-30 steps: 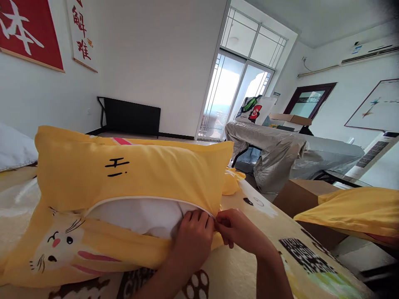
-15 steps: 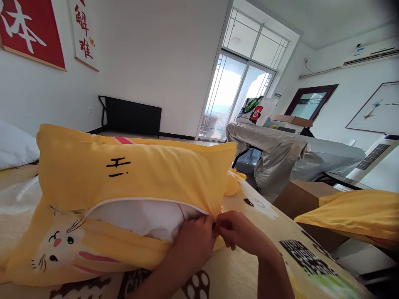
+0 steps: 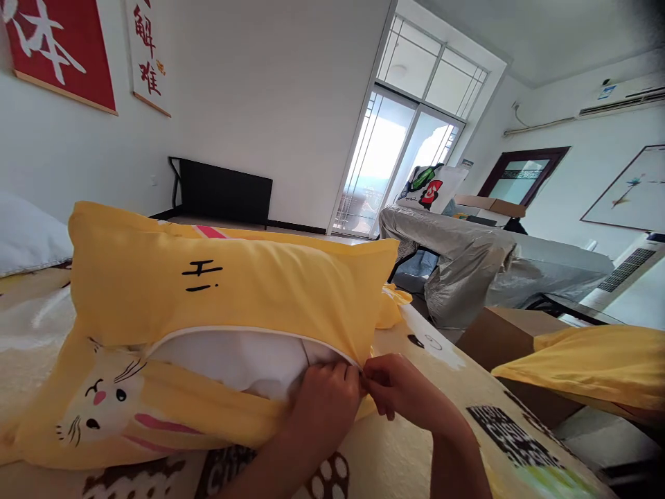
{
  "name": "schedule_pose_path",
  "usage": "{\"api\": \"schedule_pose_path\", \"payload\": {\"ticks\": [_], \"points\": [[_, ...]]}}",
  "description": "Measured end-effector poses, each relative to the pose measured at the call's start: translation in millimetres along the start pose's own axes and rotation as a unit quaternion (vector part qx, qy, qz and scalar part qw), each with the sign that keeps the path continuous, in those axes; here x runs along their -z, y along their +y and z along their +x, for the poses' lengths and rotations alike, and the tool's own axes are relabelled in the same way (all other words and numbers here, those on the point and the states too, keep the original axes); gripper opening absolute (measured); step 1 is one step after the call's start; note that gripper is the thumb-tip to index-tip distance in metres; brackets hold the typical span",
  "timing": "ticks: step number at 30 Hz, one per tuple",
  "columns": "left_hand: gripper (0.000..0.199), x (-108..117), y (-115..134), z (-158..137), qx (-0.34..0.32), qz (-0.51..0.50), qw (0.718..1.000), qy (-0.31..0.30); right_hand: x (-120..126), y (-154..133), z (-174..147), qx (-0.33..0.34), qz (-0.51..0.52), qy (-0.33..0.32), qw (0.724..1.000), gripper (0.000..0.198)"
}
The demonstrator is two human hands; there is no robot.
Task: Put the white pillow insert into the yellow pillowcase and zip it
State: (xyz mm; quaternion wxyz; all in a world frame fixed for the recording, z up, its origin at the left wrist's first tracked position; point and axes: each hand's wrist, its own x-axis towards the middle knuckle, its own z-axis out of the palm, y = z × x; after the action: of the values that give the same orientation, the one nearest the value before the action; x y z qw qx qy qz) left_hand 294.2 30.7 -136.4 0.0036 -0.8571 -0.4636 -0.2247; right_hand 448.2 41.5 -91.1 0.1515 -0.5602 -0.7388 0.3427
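Note:
A yellow pillowcase [image 3: 291, 277] printed with "Hi" and a rabbit face lies on the patterned blanket. Its long white-edged opening gapes toward me, showing a white pillow [image 3: 233, 360] inside. At the opening's right end, my left hand [image 3: 330, 395] is closed on the pillowcase edge, knuckles up. My right hand [image 3: 397, 384] meets it there, thumb and fingers pinched on the same corner. Whatever small part lies between the fingertips, perhaps a zipper pull, is hidden.
The patterned blanket [image 3: 415, 443] spreads under everything. To the right, a yellow cloth [image 3: 597, 360] lies over a cardboard box [image 3: 499, 336]. Behind stands a table under a silver cover [image 3: 467, 256]. A white cushion [image 3: 31, 235] sits at the left edge.
The view has shifted slightly, so the scene sits a little to the right. Both hands keep their hold at the opening's right end, with hardly any movement.

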Motion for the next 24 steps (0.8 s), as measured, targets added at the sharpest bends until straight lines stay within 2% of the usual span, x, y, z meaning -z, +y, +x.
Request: {"api": "schedule_pose_path", "payload": {"ticks": [4,9,12,16,17,21,24], "points": [[0.017,7.5,-2.0,0.7,0.012,-0.025,0.999,-0.026,0.1,0.3,1.5,-0.002,0.007,-0.004,1.0,0.013],[0.022,17.2,-3.8,2.5,0.038,-0.105,0.992,-0.062,-1.1,1.6,2.6,-0.02,-0.012,0.018,1.0,0.012],[0.023,16.2,-4.2,2.1,0.048,-0.152,0.986,-0.05,-1.0,-2.3,-0.5,-0.021,-0.063,0.045,0.997,0.012],[0.023,8.9,-5.4,1.9,0.041,-0.214,0.976,-0.008,-2.4,-10.1,-6.5,0.011,-0.189,0.135,0.973,0.005],[0.024,7.2,-5.8,2.1,0.04,-0.229,0.973,0.005,-3.3,-11.3,-7.6,0.018,-0.198,0.145,0.969,0.002],[0.024,3.5,-7.2,3.0,0.041,-0.294,0.954,0.032,-7.2,-13.5,-10.0,0.045,-0.172,0.161,0.971,0.013],[0.024,2.0,-8.0,3.5,0.042,-0.327,0.943,0.04,-8.6,-14.5,-9.6,0.072,-0.177,0.159,0.969,0.013]]}}
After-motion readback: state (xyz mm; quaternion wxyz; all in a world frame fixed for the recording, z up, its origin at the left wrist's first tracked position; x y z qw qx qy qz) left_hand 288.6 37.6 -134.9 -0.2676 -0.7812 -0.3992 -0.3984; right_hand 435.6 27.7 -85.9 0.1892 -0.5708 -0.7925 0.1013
